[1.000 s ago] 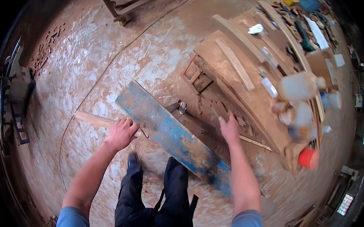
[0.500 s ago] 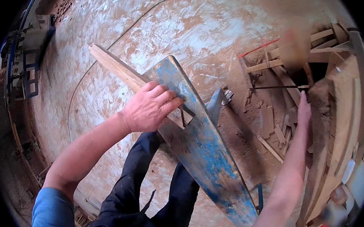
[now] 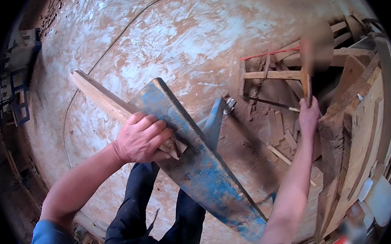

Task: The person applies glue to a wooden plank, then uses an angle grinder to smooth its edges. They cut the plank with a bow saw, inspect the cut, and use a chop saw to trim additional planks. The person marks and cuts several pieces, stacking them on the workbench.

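Observation:
My left hand (image 3: 142, 137) is closed over a long squared wooden bar (image 3: 102, 96) near its notched end. That end rests on a worn blue-painted plank bench (image 3: 201, 167), while the far end juts past the bench to the left. Raised at the right, my right hand (image 3: 309, 115) is wrapped round the wooden handle (image 3: 306, 82) of a tool. A blur hides the tool's upper part, so its kind cannot be made out.
A rough wooden frame (image 3: 271, 74) with a red cord stands beyond my right hand. Stacked boards (image 3: 361, 151) line the right side. Wood offcuts (image 3: 289, 138) lie on the dusty floor. A dark cable (image 3: 115, 38) crosses the floor at the left.
My right hand has moved left with the handled tool, which now stands more upright. The bench, bar and left hand appear lower and farther left in view.

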